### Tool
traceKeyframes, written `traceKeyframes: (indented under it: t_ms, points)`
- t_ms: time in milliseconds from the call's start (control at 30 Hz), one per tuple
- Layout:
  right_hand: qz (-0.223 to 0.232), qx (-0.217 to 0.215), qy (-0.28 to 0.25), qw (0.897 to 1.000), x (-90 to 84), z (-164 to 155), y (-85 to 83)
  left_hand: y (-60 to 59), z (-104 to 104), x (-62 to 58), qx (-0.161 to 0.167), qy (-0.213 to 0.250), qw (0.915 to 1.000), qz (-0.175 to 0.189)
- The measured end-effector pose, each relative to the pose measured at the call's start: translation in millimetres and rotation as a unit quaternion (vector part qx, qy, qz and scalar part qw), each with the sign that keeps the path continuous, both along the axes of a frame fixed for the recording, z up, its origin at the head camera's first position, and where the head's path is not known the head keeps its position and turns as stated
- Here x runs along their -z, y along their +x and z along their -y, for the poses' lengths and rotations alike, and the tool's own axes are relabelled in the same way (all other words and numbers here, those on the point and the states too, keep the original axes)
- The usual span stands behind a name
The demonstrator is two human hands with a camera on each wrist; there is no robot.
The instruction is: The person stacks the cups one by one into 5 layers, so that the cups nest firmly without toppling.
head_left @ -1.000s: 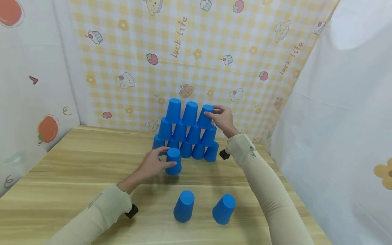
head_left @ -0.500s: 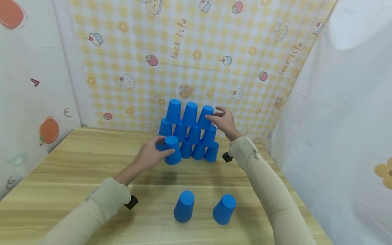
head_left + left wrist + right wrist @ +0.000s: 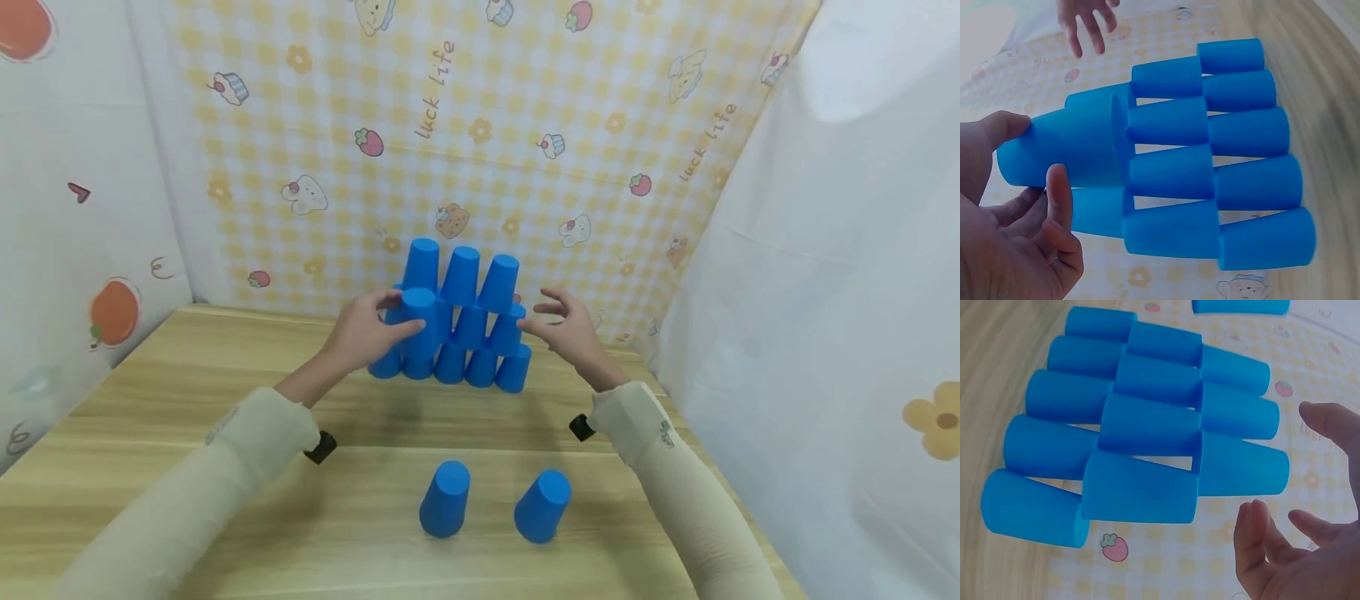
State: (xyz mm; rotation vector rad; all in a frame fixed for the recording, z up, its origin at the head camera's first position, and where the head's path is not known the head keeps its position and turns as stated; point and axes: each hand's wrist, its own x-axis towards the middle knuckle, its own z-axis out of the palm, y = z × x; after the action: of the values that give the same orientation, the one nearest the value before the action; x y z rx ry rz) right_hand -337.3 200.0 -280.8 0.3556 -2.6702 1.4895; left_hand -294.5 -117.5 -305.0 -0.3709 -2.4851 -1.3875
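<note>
In my left hand [image 3: 363, 333] is an upside-down blue cup [image 3: 420, 329], pinched between thumb and fingers. It is raised in front of the left side of a stack of blue cups [image 3: 461, 279] and hides part of it. The stack has three rows of upside-down cups, the top row being three cups. My right hand [image 3: 568, 332] hovers just right of the stack, thumb and fingers spread and holding nothing. In the right wrist view a gap shows between its fingers [image 3: 1254, 531] and the nearest top-row cup [image 3: 1244, 464].
Two more upside-down blue cups stand on the wooden table [image 3: 360, 508] nearer to me, a left one [image 3: 444, 500] and a right one [image 3: 542, 507]. Behind the stack hangs a yellow checked cloth [image 3: 330, 167]. A white cloth [image 3: 795, 317] closes off the right side.
My left hand has lifted its cup from low in front of the stack to about the height of the upper rows. My right hand has let go of the right top-row cup and drawn away rightward.
</note>
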Motion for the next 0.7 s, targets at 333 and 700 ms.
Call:
traceKeyframes:
  t_ms: [333, 700]
  points:
    - [0.017, -0.055, 0.039, 0.998, 37.2, -29.8, 48.5, -14.9, -10.6, -41.7, -0.009, -0.008, 0.9999, 0.002]
    - [0.052, -0.136, 0.087, 0.985, 65.1, -55.2, 79.6, -29.9, -23.4, -80.8, -0.029, 0.005, 0.9995, -0.006]
